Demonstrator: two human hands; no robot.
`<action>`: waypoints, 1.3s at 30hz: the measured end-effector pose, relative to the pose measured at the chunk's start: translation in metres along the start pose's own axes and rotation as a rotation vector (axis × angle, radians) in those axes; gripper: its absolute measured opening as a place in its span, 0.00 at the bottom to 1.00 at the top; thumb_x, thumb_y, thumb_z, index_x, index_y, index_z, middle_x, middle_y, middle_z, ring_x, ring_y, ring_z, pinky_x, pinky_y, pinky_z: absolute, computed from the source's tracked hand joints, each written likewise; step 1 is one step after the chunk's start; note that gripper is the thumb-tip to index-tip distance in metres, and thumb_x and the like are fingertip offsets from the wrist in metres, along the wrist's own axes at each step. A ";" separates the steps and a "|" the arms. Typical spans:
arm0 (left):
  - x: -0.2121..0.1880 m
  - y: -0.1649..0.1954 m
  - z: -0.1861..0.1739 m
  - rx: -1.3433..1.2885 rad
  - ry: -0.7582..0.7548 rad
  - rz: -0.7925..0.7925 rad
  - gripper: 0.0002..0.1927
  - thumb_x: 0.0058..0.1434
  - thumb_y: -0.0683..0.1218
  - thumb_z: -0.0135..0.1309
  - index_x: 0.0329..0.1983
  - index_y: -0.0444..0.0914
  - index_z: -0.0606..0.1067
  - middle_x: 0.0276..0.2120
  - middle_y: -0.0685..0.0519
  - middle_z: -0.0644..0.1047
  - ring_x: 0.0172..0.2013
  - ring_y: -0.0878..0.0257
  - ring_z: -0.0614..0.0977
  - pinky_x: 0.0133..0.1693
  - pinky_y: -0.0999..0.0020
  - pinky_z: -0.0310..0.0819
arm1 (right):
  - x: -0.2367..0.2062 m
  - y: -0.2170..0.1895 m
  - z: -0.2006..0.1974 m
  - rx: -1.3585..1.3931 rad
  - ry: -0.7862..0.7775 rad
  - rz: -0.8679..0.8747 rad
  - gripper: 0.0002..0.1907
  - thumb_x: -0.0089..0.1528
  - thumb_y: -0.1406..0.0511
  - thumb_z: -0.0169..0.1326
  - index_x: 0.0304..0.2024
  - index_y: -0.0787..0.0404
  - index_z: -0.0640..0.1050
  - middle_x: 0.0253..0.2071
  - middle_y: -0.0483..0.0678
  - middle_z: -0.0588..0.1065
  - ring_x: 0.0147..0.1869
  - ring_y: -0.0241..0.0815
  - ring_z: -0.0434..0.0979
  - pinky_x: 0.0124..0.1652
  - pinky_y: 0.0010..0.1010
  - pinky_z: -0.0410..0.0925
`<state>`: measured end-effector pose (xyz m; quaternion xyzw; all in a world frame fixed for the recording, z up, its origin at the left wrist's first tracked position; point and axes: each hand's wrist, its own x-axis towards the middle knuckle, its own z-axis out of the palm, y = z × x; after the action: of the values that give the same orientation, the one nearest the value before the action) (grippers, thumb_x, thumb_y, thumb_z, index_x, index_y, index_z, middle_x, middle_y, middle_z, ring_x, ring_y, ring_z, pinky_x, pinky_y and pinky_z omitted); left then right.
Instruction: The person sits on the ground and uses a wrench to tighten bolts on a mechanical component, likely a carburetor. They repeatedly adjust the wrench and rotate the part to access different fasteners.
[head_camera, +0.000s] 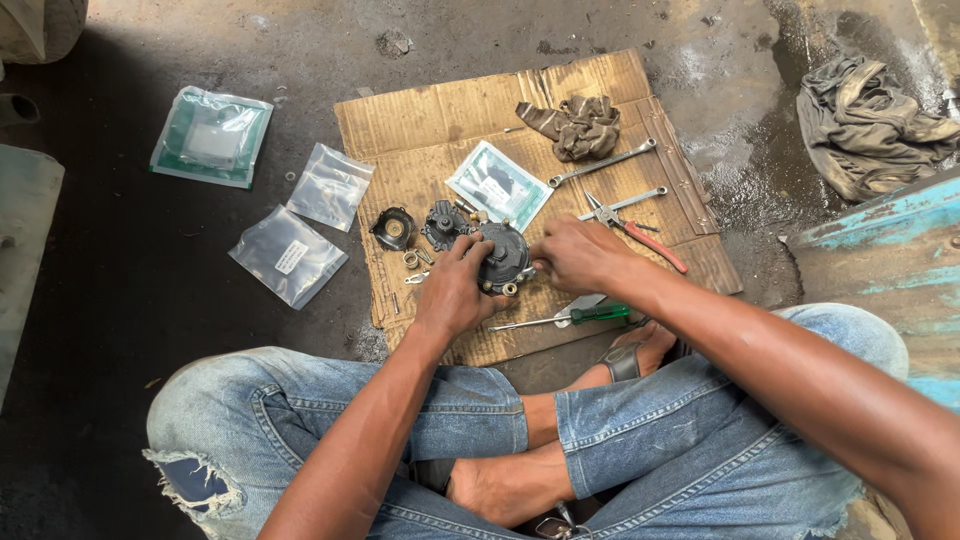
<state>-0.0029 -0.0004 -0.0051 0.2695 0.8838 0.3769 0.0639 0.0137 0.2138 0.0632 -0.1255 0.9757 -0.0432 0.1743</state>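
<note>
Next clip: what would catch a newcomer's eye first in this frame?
First, the left hand and right hand closed around a dark round metal housing at the middle of a cardboard sheet on the wet concrete floor. Behind it lie two wrenches, red-handled pliers and a rag; clear plastic bags sit off the cardboard to the left.

Grimy dark concrete floor (180, 330) all around, deep shade on the left, daylight and a wet sheen far right. A flattened cardboard sheet (450, 110) lies in the middle. Chipped turquoise-painted surface (890, 250) at the right edge, crumpled rag (865, 120) beyond it.
</note>
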 end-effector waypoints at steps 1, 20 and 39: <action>0.000 0.000 0.000 0.000 -0.003 -0.004 0.46 0.37 0.54 0.76 0.61 0.36 0.73 0.63 0.47 0.70 0.56 0.43 0.75 0.55 0.51 0.72 | 0.005 -0.001 -0.003 -0.045 -0.024 -0.022 0.11 0.61 0.60 0.56 0.44 0.50 0.83 0.43 0.53 0.74 0.53 0.54 0.73 0.49 0.45 0.69; 0.002 0.000 0.001 0.004 -0.014 0.000 0.46 0.37 0.56 0.75 0.59 0.36 0.73 0.60 0.47 0.71 0.54 0.43 0.76 0.53 0.51 0.73 | 0.042 -0.010 -0.013 -0.401 -0.043 -0.430 0.05 0.53 0.63 0.60 0.28 0.57 0.84 0.45 0.48 0.74 0.55 0.48 0.71 0.50 0.38 0.70; 0.002 0.004 -0.001 0.015 -0.008 -0.003 0.45 0.36 0.54 0.76 0.58 0.35 0.73 0.59 0.47 0.72 0.53 0.44 0.77 0.53 0.52 0.74 | 0.017 -0.003 0.005 0.052 0.021 0.054 0.09 0.58 0.59 0.61 0.38 0.54 0.86 0.37 0.56 0.80 0.44 0.58 0.80 0.44 0.48 0.72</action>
<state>-0.0033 0.0019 -0.0013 0.2702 0.8867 0.3693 0.0658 0.0011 0.2064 0.0530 -0.0940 0.9790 -0.0654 0.1685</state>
